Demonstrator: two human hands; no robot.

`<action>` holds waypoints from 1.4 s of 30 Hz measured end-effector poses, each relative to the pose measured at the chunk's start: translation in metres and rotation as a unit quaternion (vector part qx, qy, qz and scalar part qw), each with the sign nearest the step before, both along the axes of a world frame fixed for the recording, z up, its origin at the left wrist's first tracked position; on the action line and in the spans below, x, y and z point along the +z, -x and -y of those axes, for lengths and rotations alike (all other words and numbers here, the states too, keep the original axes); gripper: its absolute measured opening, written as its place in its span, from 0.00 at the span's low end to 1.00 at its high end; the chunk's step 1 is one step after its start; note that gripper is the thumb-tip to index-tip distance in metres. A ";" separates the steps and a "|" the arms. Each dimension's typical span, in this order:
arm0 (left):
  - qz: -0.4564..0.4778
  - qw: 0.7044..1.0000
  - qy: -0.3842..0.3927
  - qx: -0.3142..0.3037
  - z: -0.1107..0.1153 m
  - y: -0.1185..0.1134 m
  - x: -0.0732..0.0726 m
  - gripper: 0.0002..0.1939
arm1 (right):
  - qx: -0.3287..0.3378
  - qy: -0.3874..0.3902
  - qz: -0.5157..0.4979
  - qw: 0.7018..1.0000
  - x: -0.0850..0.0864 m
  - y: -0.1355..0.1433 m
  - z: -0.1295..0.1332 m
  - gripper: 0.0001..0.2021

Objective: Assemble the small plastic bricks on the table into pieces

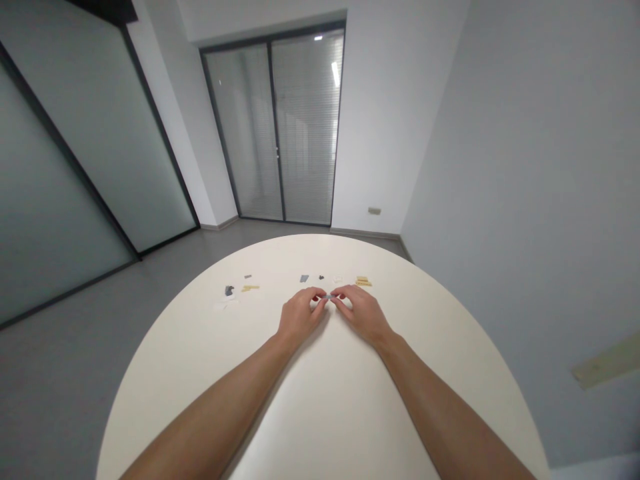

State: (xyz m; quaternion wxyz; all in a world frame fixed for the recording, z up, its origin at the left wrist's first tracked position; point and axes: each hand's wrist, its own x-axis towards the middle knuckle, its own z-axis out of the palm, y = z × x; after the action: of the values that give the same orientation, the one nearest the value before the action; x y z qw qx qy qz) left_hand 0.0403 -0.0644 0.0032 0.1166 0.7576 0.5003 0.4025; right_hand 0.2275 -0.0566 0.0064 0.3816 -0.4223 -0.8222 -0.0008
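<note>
Over the middle of the white table, my left hand (301,313) and my right hand (364,313) meet fingertip to fingertip. Between them they pinch a small grey-blue piece (329,297), too small to name. Thumb and forefinger of each hand are closed on one end of it. Just beyond lie a grey flat piece (305,279), a small dark bit (321,277) and a pale, hardly visible piece (338,280). Yellowish strips (363,281) lie beyond my right hand.
The round white table (320,400) carries more small things at the left: a dark piece (229,291), yellowish strips (250,288), a small grey piece (248,276) and clear or white scraps (226,303). A grey wall (525,167) rises at the right, and glazed doors (280,133) stand behind.
</note>
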 end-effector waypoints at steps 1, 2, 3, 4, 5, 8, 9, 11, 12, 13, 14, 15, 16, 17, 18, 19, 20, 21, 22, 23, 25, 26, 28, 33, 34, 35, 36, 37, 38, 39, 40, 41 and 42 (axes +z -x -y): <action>0.000 1.000 0.001 0.000 0.000 0.000 0.000 0.08 | 0.000 0.000 0.000 1.000 0.000 0.000 0.000 0.08; 0.001 1.000 0.001 0.000 0.000 0.000 0.000 0.08 | 0.001 0.001 -0.001 1.000 0.000 0.000 0.000 0.08; 0.002 1.000 0.000 0.001 0.000 0.000 0.000 0.08 | 0.001 0.001 -0.002 1.000 0.000 0.000 0.000 0.07; 0.003 1.000 0.000 0.001 -0.001 0.000 -0.001 0.08 | 0.001 0.002 -0.003 1.000 0.000 0.000 0.000 0.07; 0.003 1.000 -0.001 0.000 -0.001 0.000 -0.001 0.08 | 0.002 0.004 -0.004 1.000 0.000 0.000 0.000 0.06; 0.001 1.000 -0.001 -0.001 -0.001 0.001 -0.001 0.08 | 0.003 0.009 -0.003 1.000 -0.001 0.000 0.000 0.05; 0.000 1.000 0.000 -0.001 -0.001 0.001 -0.001 0.08 | 0.003 0.008 -0.002 1.000 -0.001 0.000 0.000 0.05; -0.003 1.000 0.003 0.001 0.000 0.001 0.000 0.07 | 0.002 0.006 0.000 1.000 -0.002 0.000 0.000 0.04; -0.004 1.000 0.005 0.001 0.000 0.001 0.000 0.07 | 0.002 0.005 0.000 1.000 -0.001 0.000 0.000 0.04; -0.005 1.000 0.006 0.001 0.000 0.001 0.000 0.07 | 0.002 0.005 0.000 1.000 -0.001 0.000 0.000 0.04; -0.005 1.000 0.006 0.000 0.000 0.001 0.001 0.07 | 0.002 0.005 0.000 1.000 -0.001 0.000 0.000 0.04; -0.004 1.000 0.005 -0.001 0.001 0.001 0.001 0.07 | 0.002 0.005 0.000 1.000 0.000 0.000 0.000 0.04; -0.003 1.000 0.004 -0.002 0.001 0.001 0.001 0.07 | 0.002 0.005 -0.001 1.000 0.000 0.000 0.001 0.04; -0.001 1.000 0.003 -0.003 0.001 0.001 0.001 0.07 | 0.003 0.005 -0.001 1.000 0.001 0.000 0.001 0.05; -0.001 1.000 0.003 -0.003 0.001 0.001 0.001 0.07 | 0.004 0.005 -0.002 1.000 0.001 0.000 0.001 0.05; 0.000 1.000 0.003 -0.003 0.001 0.001 0.001 0.07 | 0.005 0.006 -0.003 1.000 0.001 0.001 0.002 0.05; 0.000 1.000 0.003 -0.001 0.000 0.001 0.001 0.07 | 0.005 0.006 -0.003 1.000 0.001 0.001 0.002 0.06; 0.000 1.000 0.004 0.001 0.000 0.001 0.001 0.07 | 0.005 0.007 -0.003 1.000 0.001 0.001 0.002 0.06; 0.000 1.000 0.005 0.002 0.000 0.001 0.001 0.06 | 0.005 0.007 -0.003 1.000 0.001 0.001 0.002 0.06; 0.001 1.000 0.005 0.002 0.000 0.001 0.001 0.06 | 0.005 0.006 -0.003 1.000 0.001 0.001 0.002 0.07; 0.001 1.000 0.006 0.002 0.000 0.000 0.001 0.07 | 0.006 0.006 -0.003 1.000 0.001 0.001 0.002 0.07; 0.002 1.000 0.008 0.002 0.000 0.000 0.001 0.07 | 0.008 0.005 -0.003 1.000 0.001 0.001 0.002 0.07; 0.003 1.000 0.009 0.003 0.000 0.000 0.002 0.08 | 0.010 0.005 -0.003 1.000 0.001 0.001 0.002 0.07; 0.003 1.000 0.004 0.001 0.001 0.000 0.003 0.07 | 0.007 0.004 0.001 1.000 0.002 0.001 0.002 0.08; 0.003 1.000 0.003 0.000 0.001 0.000 0.003 0.07 | 0.007 0.004 0.001 1.000 0.002 0.001 0.002 0.08; 0.003 1.000 0.003 0.000 0.001 0.000 0.003 0.07 | 0.008 0.004 0.001 1.000 0.002 0.001 0.002 0.08; 0.003 1.000 0.001 0.000 0.002 0.000 0.003 0.07 | 0.008 0.003 0.000 1.000 0.002 0.002 0.002 0.08; 0.002 1.000 0.000 0.000 0.002 0.000 0.003 0.07 | 0.009 0.004 0.000 1.000 0.002 0.002 0.003 0.08; 0.001 1.000 -0.001 -0.001 0.001 0.000 0.002 0.07 | 0.009 0.004 0.001 1.000 0.002 0.002 0.003 0.08; 0.000 1.000 -0.002 -0.001 0.001 0.000 0.002 0.07 | 0.009 0.004 0.001 1.000 0.002 0.002 0.003 0.08; -0.001 1.000 -0.002 -0.001 0.001 0.000 0.002 0.08 | 0.008 0.005 0.000 1.000 0.002 0.001 0.003 0.07; -0.002 1.000 -0.003 0.000 0.001 0.000 0.002 0.08 | 0.008 0.005 0.000 1.000 0.002 0.001 0.003 0.07; -0.002 1.000 -0.003 0.000 0.001 -0.001 0.002 0.08 | 0.008 0.005 -0.001 1.000 0.002 0.001 0.003 0.07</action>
State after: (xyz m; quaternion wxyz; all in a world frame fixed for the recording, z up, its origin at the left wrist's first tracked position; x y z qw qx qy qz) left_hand 0.0408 -0.0655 0.0048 0.1133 0.7587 0.4997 0.4022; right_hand 0.2264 -0.0598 0.0085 0.3803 -0.4178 -0.8251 0.0070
